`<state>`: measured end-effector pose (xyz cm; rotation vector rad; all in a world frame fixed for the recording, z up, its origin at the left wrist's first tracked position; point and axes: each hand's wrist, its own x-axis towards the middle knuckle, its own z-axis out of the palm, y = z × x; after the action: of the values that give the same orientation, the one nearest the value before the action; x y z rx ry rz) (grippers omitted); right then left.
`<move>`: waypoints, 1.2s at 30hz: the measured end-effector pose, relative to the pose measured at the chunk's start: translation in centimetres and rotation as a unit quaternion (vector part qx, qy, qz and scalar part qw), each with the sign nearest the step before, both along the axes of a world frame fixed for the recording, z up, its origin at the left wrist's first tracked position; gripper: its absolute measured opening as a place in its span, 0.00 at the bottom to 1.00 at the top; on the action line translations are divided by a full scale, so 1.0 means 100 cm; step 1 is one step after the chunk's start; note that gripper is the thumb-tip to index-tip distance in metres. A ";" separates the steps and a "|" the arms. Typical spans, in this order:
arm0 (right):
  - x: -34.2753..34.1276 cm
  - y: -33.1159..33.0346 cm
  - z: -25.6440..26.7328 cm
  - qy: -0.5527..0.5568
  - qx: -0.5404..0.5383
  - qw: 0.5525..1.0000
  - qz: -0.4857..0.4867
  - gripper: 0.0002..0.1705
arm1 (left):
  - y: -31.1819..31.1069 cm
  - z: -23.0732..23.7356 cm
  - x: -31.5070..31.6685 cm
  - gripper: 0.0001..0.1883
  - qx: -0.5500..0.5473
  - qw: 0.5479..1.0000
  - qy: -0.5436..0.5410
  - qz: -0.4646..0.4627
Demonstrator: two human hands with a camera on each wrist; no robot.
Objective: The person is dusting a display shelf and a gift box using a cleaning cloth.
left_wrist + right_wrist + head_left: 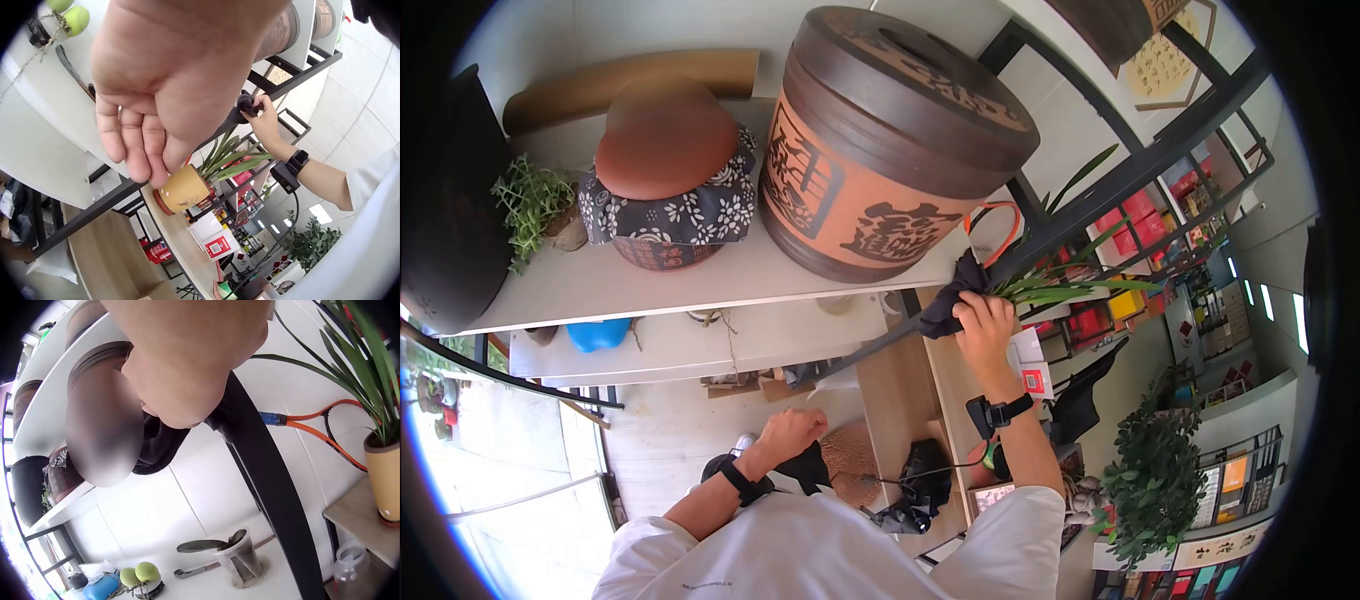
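My right hand [987, 335] grips a dark cloth [945, 305] against the black metal bar at the shelf's right end. In the right wrist view the cloth [161, 449] bunches under the hand [187, 369], beside the black post [275, 481]; its fingertips are mostly hidden there. The left wrist view also shows the right hand [267, 124] pinching the cloth [247, 105]. My left hand [793, 434] hangs in front of my body, away from the shelf. Its fingers are loosely bent and hold nothing, with the palm [169, 75] showing in the left wrist view.
On the upper shelf [730, 290] stand a large brown lidded jar [870, 150], a cloth-covered jar [670, 215] and a small plant [535, 205]. A yellow pot [186, 189] with long leaves stands right of the post. An orange racket [312, 417] leans against the wall.
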<state>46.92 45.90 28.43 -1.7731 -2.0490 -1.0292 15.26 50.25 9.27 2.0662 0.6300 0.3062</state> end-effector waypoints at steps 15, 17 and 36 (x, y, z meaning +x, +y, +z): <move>-0.013 0.020 -0.187 0.013 -0.101 0.994 -0.034 0.04 | -0.007 -0.018 -0.044 0.09 -0.002 0.996 0.085 0.018; -0.015 0.019 -0.177 0.009 -0.100 0.994 -0.042 0.04 | -0.003 -0.016 -0.049 0.09 -0.006 0.996 0.090 0.025; -0.015 0.053 -0.142 -0.103 -0.197 0.974 -0.050 0.03 | -0.017 -0.032 -0.035 0.06 -0.018 0.998 0.053 0.017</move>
<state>45.46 51.16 14.26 -2.0494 -2.4528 -0.9150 11.79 48.59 6.08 2.0497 0.7314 0.2040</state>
